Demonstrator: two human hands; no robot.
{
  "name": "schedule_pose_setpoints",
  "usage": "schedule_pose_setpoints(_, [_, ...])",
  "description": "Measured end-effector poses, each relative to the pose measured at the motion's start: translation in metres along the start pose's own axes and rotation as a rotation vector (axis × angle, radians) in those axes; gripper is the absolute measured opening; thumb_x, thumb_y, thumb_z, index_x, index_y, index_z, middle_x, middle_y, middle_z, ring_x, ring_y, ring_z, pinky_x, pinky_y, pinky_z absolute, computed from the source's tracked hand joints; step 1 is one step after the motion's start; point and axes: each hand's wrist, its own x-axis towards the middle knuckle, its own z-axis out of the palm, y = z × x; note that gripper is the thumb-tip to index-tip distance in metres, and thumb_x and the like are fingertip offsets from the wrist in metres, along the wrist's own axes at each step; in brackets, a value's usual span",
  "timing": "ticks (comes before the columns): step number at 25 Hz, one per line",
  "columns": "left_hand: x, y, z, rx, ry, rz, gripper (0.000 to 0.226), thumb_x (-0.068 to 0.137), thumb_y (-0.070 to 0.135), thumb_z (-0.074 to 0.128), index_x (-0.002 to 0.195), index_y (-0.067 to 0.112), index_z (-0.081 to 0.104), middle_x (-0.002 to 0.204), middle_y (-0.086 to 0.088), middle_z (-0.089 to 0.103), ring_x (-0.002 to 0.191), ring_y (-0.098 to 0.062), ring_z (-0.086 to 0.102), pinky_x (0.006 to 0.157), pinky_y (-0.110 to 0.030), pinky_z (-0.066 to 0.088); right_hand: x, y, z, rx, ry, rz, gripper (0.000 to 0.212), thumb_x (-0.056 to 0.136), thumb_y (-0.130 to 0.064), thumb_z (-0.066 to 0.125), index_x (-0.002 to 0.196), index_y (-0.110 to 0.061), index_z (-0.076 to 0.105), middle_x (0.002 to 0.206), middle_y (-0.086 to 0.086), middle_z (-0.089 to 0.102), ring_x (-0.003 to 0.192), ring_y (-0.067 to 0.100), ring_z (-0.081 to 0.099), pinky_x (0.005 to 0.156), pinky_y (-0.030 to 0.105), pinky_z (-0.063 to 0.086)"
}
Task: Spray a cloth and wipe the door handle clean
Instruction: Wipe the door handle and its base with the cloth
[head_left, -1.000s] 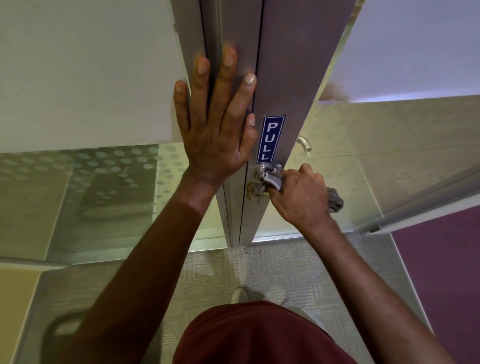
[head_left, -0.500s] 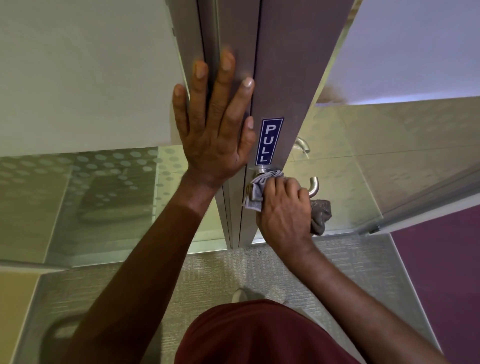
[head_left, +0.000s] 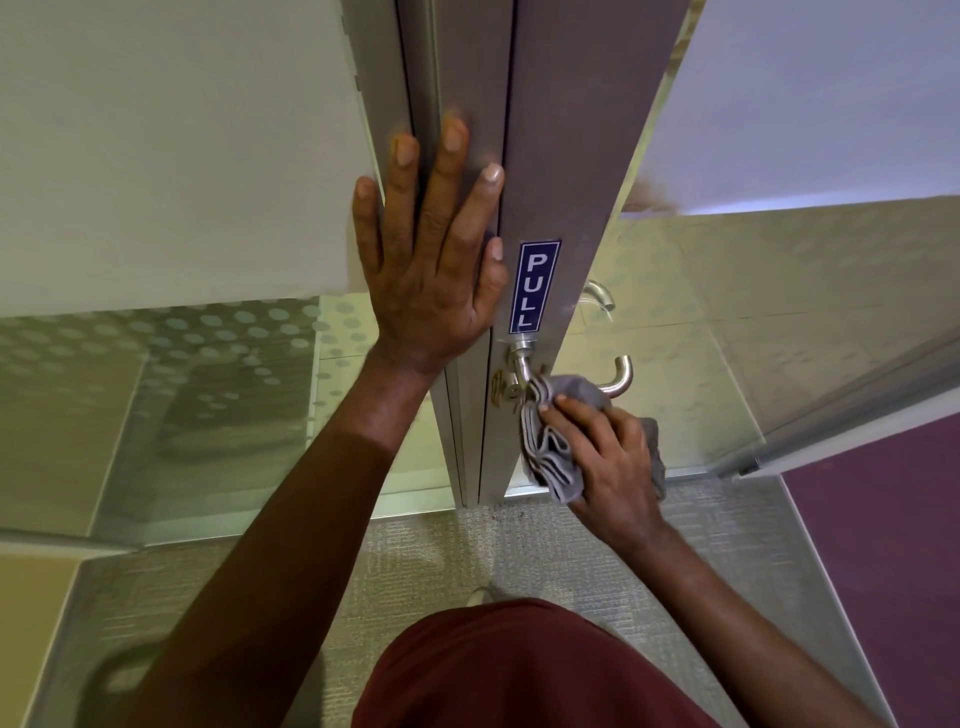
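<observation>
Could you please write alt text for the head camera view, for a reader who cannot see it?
Seen from above, a person's right hand presses a grey cloth against a metal door handle, while the left hand lies flat on the door frame. A blue PULL sign sits just above the handle.

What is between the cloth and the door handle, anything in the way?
Nothing visible. The right hand presses the grey cloth straight against the metal door handle, beside the key cylinder. The left hand lies flat on the door edge, above.
</observation>
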Motion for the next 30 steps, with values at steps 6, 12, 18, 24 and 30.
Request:
schedule_pose_setpoints(6, [-0.001,0.000,0.000,0.011,0.004,0.001,0.051,0.106,0.035,0.049,0.155,0.022,0.039,0.178,0.011,-0.005,0.167,-0.015,-0.007,0.136,-0.043,-0.003,-0.065,-0.014,0.032,0.623,-0.081,0.734,0.062,0.093,-0.001,0.059,0.138,-0.042,0.047,0.126,0.000,0.042,0.109,-0.011,0.047,0.096,0.038,0.055])
schedule_pose_setpoints(12, [0.001,0.001,-0.001,0.029,0.001,-0.003,0.051,0.106,0.035,0.049,0.154,0.022,0.040,0.178,0.012,-0.006,0.166,-0.015,-0.007,0.136,-0.043,-0.003,-0.013,-0.022,0.051,0.587,0.011,0.563,0.088,0.087,0.000,0.059,0.160,-0.031,0.022,0.148,-0.011,0.027,0.131,0.006,0.034,0.103,0.020,0.047])
schedule_pose_setpoints(18, [0.001,0.003,-0.004,0.037,-0.015,-0.008,0.050,0.106,0.035,0.050,0.153,0.022,0.040,0.178,0.011,-0.006,0.167,-0.015,-0.007,0.136,-0.043,-0.003,0.034,-0.018,0.096,0.220,0.143,0.360,0.090,0.090,-0.018,0.081,0.160,-0.005,0.026,0.164,0.012,0.023,0.132,0.042,0.037,0.108,0.055,0.041])
schedule_pose_setpoints(24, [0.002,0.004,-0.004,0.048,-0.025,-0.010,0.049,0.105,0.034,0.050,0.151,0.020,0.041,0.178,0.011,-0.006,0.167,-0.016,-0.008,0.135,-0.044,-0.002,0.040,-0.008,0.106,0.013,0.204,0.203,0.082,0.075,-0.012,0.090,0.145,-0.005,0.048,0.149,0.018,0.043,0.129,0.037,0.043,0.105,0.054,0.038])
schedule_pose_setpoints(30, [0.001,0.004,-0.004,0.060,-0.021,-0.001,0.049,0.105,0.035,0.049,0.151,0.021,0.040,0.178,0.011,-0.006,0.167,-0.016,-0.007,0.136,-0.044,-0.002,0.031,-0.017,0.104,-0.007,0.069,0.320,0.078,0.071,-0.002,0.091,0.143,-0.006,0.059,0.139,0.024,0.057,0.105,0.037,0.051,0.086,0.043,0.044])
